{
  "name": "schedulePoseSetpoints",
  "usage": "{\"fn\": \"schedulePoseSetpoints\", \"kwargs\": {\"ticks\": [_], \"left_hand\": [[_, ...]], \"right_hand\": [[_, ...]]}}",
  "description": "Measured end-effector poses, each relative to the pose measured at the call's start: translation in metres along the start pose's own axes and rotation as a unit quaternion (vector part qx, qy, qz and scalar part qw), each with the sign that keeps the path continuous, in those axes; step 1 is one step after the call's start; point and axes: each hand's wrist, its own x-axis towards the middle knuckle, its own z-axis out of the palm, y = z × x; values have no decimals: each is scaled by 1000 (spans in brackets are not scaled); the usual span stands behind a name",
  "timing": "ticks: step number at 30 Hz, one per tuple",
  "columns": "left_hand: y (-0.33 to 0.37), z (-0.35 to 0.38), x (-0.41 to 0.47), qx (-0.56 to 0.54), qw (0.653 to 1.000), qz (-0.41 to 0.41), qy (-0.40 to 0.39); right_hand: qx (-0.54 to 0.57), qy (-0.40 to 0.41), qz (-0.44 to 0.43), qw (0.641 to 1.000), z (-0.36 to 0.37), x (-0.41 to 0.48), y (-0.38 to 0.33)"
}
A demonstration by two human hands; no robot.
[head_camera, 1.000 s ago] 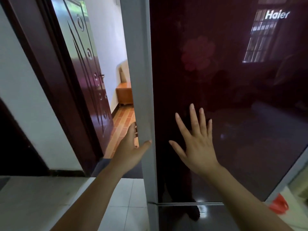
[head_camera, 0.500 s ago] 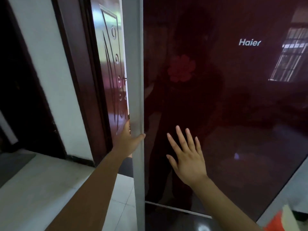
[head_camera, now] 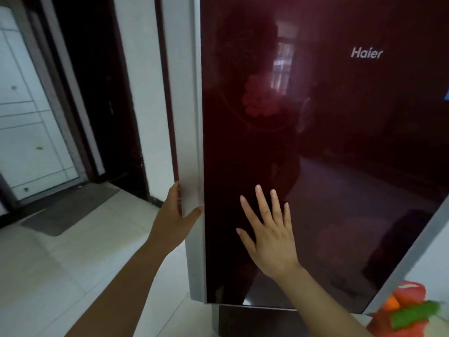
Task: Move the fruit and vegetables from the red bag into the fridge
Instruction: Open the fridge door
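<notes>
We stand at the fridge door (head_camera: 328, 142), one tall dark red glass panel whose long axis runs up and down. Our left hand (head_camera: 173, 215) wraps its free edge, thumb on the front and fingers hidden behind the grey side strip, so it grips the door. Our right hand (head_camera: 269, 229) lies flat and spread wide on the glass just to the right of that edge, holding nothing. The red bag (head_camera: 405, 310) sits low and well off to the right of our right hand, with something green and orange showing in it; we count one bag, one door, two hands. The right hand is nearer the bag. We judge the door must open before any produce goes in.
</notes>
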Motion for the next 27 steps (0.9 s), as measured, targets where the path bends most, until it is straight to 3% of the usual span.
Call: {"fn": "schedulePoseSetpoints", "kwargs": {"ticks": [8,15,23,27], "left_hand": [[31,-20,-122,-7,999,48,-5],[55,-17,-238,-6,997,66,-43],[90,7,-363,-23,980,17,-197],[113,28,-392,-31,979,37,-200]], "right_hand": [[172,11,-17,985,-63,-77,-21],[275,-31,0,961,-138,-184,-49],[239,-77,15,968,-234,-298,-43],[231,-89,65,967,-268,-342,-28]]}}
